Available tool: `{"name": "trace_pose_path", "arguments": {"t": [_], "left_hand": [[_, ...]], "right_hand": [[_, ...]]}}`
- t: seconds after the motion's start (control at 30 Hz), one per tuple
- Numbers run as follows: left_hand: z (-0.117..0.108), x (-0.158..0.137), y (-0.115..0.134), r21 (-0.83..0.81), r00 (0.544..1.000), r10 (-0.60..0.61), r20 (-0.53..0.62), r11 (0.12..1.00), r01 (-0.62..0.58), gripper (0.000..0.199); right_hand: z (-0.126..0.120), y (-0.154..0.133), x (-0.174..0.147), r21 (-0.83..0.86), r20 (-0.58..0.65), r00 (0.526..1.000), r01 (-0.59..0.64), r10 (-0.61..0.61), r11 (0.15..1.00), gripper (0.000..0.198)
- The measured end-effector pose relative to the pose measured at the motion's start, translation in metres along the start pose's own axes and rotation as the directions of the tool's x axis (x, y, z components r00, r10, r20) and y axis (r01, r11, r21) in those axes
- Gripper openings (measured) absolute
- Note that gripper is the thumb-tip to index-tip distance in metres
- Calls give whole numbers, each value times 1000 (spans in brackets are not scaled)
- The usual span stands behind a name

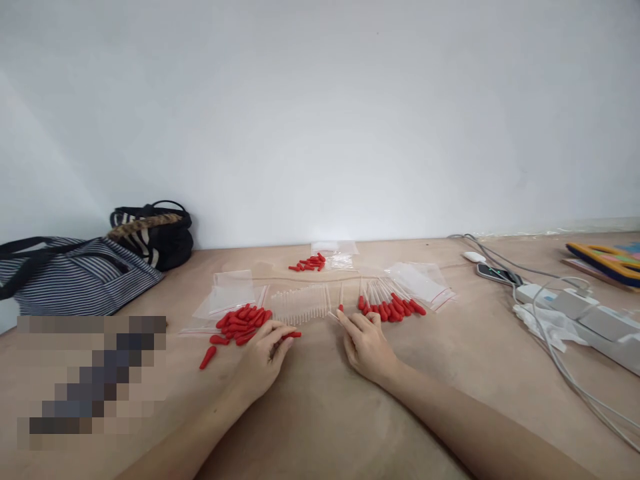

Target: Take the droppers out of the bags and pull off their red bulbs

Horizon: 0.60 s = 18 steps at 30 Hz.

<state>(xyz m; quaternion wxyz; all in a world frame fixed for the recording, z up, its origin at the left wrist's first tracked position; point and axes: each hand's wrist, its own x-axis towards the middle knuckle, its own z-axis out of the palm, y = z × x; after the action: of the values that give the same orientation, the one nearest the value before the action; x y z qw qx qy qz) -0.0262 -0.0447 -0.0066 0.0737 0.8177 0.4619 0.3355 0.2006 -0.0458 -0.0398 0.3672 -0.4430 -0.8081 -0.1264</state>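
My left hand (pixel 267 350) pinches a red rubber bulb (pixel 295 335) just above the table, its narrow end pointing right. Between the thumb and fingers of my right hand (pixel 369 343) is a thin clear dropper tube (pixel 333 316), its tip sticking out to the left. A heap of red rubber bulbs (pixel 243 321) lies beside my left hand. Clear dropper tubes (pixel 299 305) are laid in a row between and beyond the hands. Behind my right hand, droppers with red bulbs (pixel 395 308) are fanned out, bulbs toward me.
Smaller red bulbs (pixel 310 264) and thin tubes (pixel 342 262) lie farther back. Zip bags (pixel 423 283) flank the work. A striped bag (pixel 90 273) and a black bag (pixel 175 243) stand left. At right are a power strip (pixel 607 333), cables and a phone-like device (pixel 497 273).
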Motion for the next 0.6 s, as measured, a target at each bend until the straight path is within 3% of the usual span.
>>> {"name": "trace_pose_path", "arguments": {"t": [0.13, 0.33, 0.6], "left_hand": [[-19, 5, -23, 106, 990, -40, -134, 993, 55, 24], [-55, 11, -57, 213, 943, -284, -175, 924, 318, 28], [-58, 11, -59, 345, 956, -265, -127, 892, 293, 24]], "right_hand": [[11, -3, 21, -120, 152, 972, -161, 179, 980, 25], [31, 1, 57, -246, 256, 930, -201, 264, 948, 23], [43, 7, 64, -255, 313, 896, -240, 315, 937, 21]]}}
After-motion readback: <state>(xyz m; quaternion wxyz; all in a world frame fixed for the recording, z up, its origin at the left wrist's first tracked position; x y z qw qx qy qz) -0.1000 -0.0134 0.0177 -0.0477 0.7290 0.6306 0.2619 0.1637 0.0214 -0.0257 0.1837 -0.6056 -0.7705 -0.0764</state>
